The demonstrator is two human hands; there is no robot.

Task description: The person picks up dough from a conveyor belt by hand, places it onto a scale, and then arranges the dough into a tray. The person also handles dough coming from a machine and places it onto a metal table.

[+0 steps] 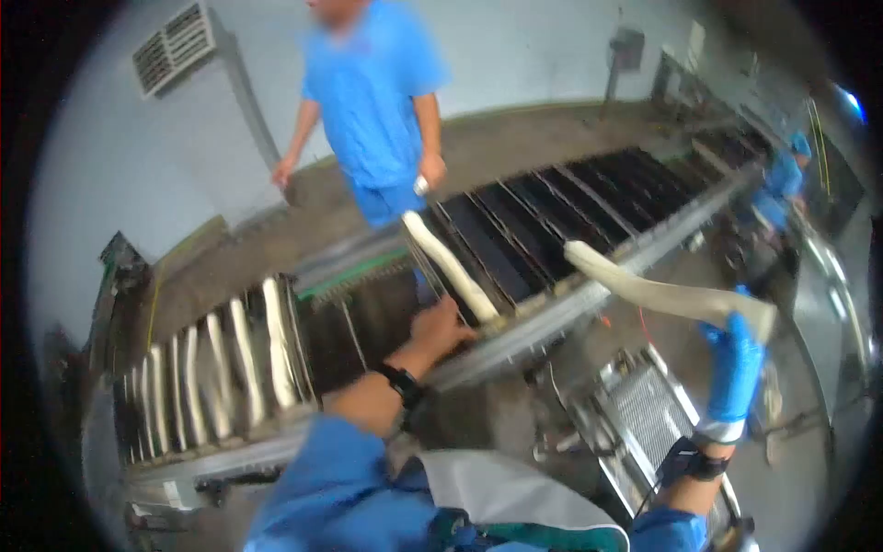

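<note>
My right hand, in a blue glove, grips one end of a long pale strip that looks like dough. The strip's other end reaches left to the edge of the tray line. My left hand is bare, with a dark band at the wrist. Its fingers are apart, at the near edge of the line beside the lower end of another pale dough strip. That strip lies lengthwise in a dark tray slot. Whether my left fingertips touch it is hard to tell.
A long conveyor of dark trays runs diagonally across. Several more dough strips lie in its left slots. Opposite stands a person in blue; another person in blue is far right. A metal frame with a mesh panel stands below.
</note>
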